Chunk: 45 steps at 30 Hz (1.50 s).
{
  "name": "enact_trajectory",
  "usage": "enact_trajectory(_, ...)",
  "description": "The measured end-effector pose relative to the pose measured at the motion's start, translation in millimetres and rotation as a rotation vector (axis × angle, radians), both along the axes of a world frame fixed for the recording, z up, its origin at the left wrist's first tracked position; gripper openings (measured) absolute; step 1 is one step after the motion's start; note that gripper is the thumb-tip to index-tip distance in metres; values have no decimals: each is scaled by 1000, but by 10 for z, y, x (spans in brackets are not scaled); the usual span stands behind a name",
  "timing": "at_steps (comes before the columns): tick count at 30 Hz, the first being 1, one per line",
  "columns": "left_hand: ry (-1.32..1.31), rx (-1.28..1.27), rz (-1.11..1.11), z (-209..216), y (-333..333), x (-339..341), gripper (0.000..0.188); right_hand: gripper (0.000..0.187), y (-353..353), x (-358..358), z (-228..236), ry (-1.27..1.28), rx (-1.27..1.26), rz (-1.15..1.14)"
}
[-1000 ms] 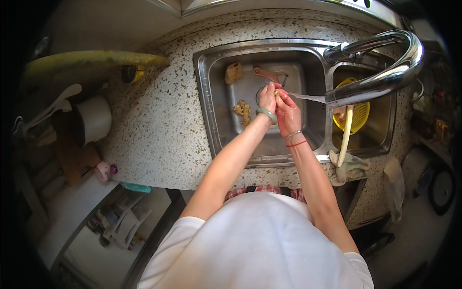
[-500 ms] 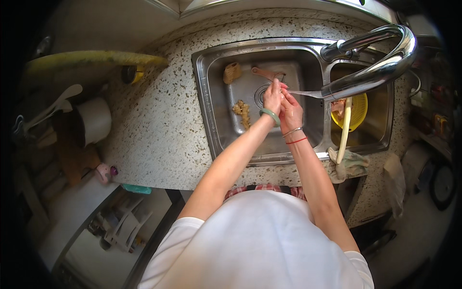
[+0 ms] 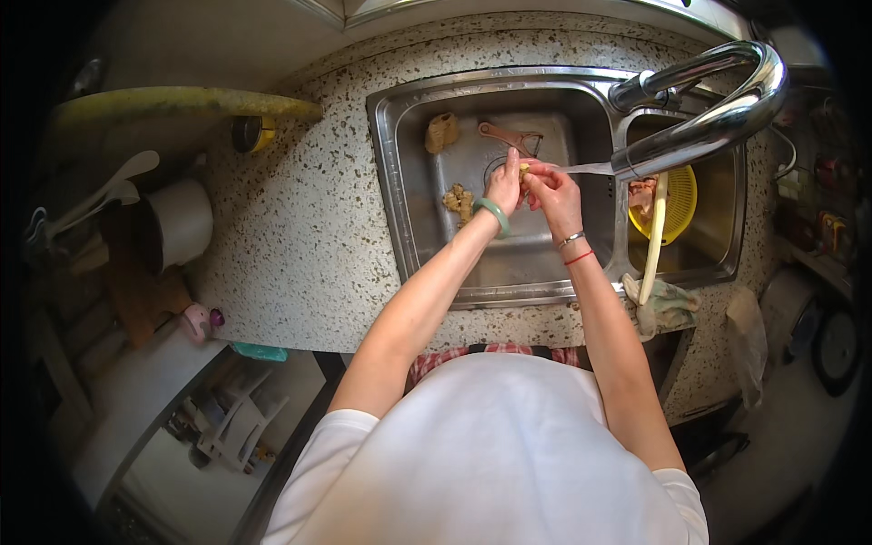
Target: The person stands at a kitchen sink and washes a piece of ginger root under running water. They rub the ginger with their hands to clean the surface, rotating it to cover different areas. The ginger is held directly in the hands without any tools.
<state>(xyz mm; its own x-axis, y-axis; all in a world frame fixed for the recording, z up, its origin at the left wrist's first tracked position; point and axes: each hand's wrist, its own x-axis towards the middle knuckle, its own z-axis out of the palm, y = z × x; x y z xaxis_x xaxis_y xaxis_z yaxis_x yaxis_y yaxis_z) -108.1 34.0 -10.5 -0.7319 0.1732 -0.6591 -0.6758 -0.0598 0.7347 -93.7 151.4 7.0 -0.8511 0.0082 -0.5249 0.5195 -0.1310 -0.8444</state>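
Counted: one left hand [image 3: 502, 189], one right hand [image 3: 556, 202], one small yellowish piece [image 3: 524, 169]. Two steel basins [image 3: 581, 136] noted; one faucet [image 3: 699, 141]. One peeler [image 3: 500, 135], one knobbly root [image 3: 458, 199], one brown block [image 3: 441, 133] tallied. One yellow basket [image 3: 686, 200], one long pale stick [image 3: 654, 241], one cloth [image 3: 675, 312] recorded. Wrist bands logged: one green bangle [image 3: 495, 219], one silvery bracelet [image 3: 570, 239], one red cord [image 3: 579, 258].

Looks steeply down from the wearer's head, through the left of two fisheye cameras, over the white T-shirt [image 3: 490, 436] at six o'clock. Faces the left hand [image 3: 501, 189] at one o'clock and the right hand [image 3: 561, 200] at two, above the double-bowl steel sink [image 3: 483, 296]. Sits near enough to enlarge the chrome faucet [image 3: 699, 138] at two o'clock; takes in speckled worktop [image 3: 291, 227] toward nine.
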Motion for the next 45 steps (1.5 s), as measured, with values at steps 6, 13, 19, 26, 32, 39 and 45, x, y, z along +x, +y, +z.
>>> enact_trajectory(6, 217, -242, 17, 71, 42, 62, 62, 21, 16, -52, 121, -131, -113, 77)
enact_trajectory(13, 315, -324, -52, 78, -5, 106, 55, 20, 74, -83, 40, -94, -150, 93)
enact_trajectory(19, 282, -217, -24, 188, -1, 82, 53, 19, 37, -37, 40, -128, -363, -39)
enact_trajectory(26, 125, -91, 31, 167, -66, 61, 51, 18, 70, -80, 20, -46, -183, 129)
enact_trajectory(32, 44, 3, -1, 289, -80, 2, 50, 16, 78, -33, 13, -131, -436, -15)
enact_trajectory(39, 295, -24, -68, 188, -125, -8, 49, 15, 138, -95, 26, -152, -482, 87)
enact_trajectory(45, 11, 96, -4, 324, -125, -18, 48, 14, 62, -15, 82, -108, -501, -68)
